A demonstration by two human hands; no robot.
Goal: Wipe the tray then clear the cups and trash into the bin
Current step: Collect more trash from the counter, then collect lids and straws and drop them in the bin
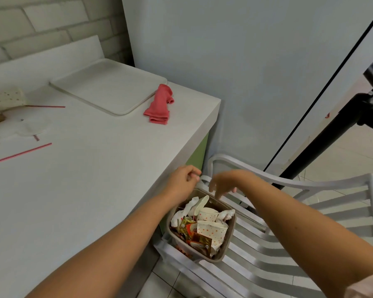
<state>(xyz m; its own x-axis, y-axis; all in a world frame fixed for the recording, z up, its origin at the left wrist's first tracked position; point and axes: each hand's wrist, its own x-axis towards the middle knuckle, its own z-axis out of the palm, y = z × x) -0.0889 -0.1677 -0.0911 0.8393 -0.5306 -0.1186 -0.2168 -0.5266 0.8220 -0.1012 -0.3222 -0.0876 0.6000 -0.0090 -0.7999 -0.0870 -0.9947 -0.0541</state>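
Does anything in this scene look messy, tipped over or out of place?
A dotted paper cup lies tipped on its side at the far left of the table, with red straws and a clear lid scattered beside it. Oddly, the bin sits on a white chair, heaped to its rim with cups and wrappers.

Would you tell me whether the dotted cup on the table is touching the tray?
Apart. The head view shows bare table between the dotted cup and the tray.

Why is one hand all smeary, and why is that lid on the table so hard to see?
Head view: the right hand over the bin is motion-blurred; the left hand is sharper. Head view again: the pale lid fades into the bright, washed-out white table.
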